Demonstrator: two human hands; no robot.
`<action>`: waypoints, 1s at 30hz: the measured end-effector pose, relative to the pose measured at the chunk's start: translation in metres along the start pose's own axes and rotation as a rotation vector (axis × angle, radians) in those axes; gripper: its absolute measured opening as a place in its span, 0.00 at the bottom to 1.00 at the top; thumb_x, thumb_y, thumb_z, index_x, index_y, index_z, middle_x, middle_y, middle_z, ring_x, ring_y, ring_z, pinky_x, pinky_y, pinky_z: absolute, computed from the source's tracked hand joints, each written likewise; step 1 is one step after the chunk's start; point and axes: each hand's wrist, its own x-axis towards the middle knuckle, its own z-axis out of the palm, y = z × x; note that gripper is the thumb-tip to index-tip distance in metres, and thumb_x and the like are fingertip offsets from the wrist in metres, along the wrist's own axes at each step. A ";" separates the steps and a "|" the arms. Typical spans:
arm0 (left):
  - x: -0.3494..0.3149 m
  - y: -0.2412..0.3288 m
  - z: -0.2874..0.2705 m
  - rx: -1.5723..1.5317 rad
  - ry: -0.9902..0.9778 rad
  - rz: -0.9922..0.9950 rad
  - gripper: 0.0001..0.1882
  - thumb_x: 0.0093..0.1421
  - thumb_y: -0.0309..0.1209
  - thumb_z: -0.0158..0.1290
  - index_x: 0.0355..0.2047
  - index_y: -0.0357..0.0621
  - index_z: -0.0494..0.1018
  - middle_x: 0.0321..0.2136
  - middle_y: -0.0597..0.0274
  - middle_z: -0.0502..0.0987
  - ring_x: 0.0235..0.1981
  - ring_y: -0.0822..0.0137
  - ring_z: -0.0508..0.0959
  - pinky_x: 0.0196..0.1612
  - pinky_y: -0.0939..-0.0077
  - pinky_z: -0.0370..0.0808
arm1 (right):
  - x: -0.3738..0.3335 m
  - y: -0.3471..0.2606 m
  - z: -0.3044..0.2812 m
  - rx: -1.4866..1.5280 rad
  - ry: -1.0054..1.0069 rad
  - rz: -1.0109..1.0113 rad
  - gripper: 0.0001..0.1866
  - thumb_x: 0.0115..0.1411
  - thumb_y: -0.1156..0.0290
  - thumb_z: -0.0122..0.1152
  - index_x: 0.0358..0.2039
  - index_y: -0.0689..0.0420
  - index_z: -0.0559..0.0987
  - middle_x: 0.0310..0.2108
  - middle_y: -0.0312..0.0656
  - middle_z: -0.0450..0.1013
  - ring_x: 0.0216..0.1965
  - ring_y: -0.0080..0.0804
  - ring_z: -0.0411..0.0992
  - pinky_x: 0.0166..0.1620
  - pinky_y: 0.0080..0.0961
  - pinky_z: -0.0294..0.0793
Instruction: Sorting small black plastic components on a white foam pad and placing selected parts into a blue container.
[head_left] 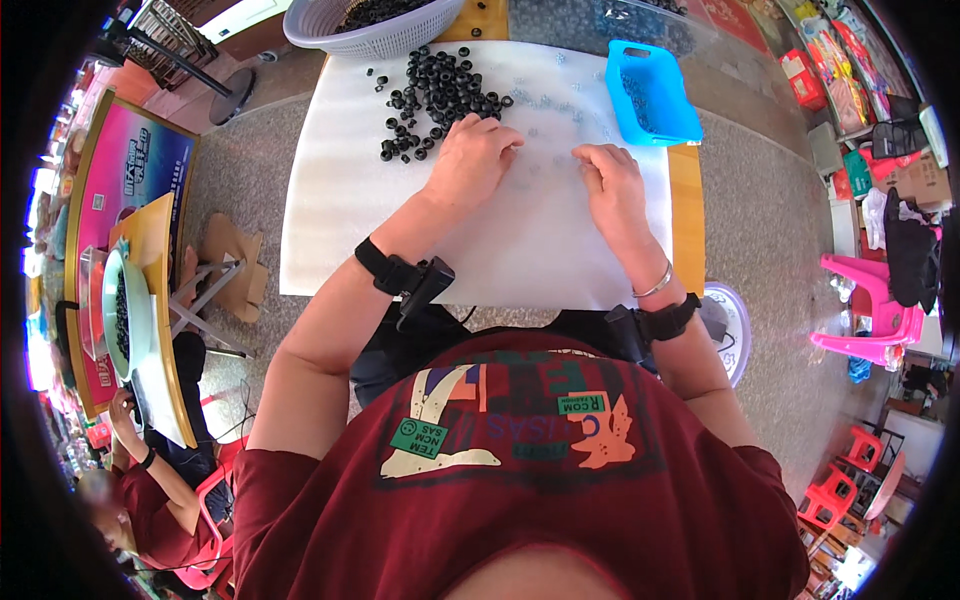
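Observation:
On a white sheet (400, 230) over the table, a loose pile of small black ring-like parts (440, 85) lies at the far left. My left hand (472, 160) is at the pile's near right edge, fingers curled and thumb pressed toward the forefinger. Whatever is between those fingertips is too small to tell. To the right, my right hand (613, 185) is closed in a similar pinch, its fingertips turned toward the left hand; its contents cannot be made out. Tiny clear pieces (545, 100) are scattered beyond both hands. A gap separates the hands.
A blue plastic basket (683, 118) with small clear pieces stands at the table's far right corner. At the far left, a grey colander (365, 42) holds more black parts. Another person sits at a side table at left, near a pale green basin (112, 290).

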 end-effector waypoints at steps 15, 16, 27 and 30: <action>-0.034 0.005 -0.035 -0.255 0.093 -0.362 0.07 0.59 0.27 0.56 0.37 0.40 0.78 0.30 0.60 0.77 0.30 0.68 0.75 0.33 0.76 0.72 | 0.002 -0.038 0.022 0.042 -0.189 -0.148 0.04 0.51 0.76 0.61 0.29 0.55 0.78 0.30 0.38 0.72 0.37 0.40 0.69 0.42 0.36 0.66; -0.037 0.006 -0.035 -0.267 0.083 -0.373 0.07 0.59 0.27 0.56 0.37 0.40 0.78 0.30 0.60 0.77 0.30 0.68 0.75 0.33 0.76 0.72 | 0.001 -0.036 0.020 0.055 -0.187 -0.125 0.04 0.51 0.76 0.61 0.29 0.55 0.78 0.31 0.38 0.71 0.37 0.40 0.69 0.42 0.36 0.66; -0.038 0.018 -0.030 -0.298 0.030 -0.379 0.05 0.55 0.26 0.56 0.32 0.40 0.78 0.27 0.58 0.79 0.33 0.59 0.76 0.39 0.67 0.73 | 0.005 -0.034 0.009 0.011 -0.126 -0.125 0.05 0.52 0.76 0.60 0.31 0.55 0.78 0.31 0.38 0.71 0.38 0.40 0.69 0.42 0.37 0.65; -0.040 0.018 -0.032 -0.304 0.067 -0.405 0.05 0.55 0.25 0.56 0.32 0.40 0.78 0.27 0.58 0.79 0.33 0.59 0.76 0.39 0.68 0.74 | 0.026 -0.024 0.013 -0.037 -0.094 -0.122 0.05 0.52 0.75 0.59 0.31 0.55 0.78 0.31 0.39 0.71 0.38 0.41 0.69 0.42 0.37 0.66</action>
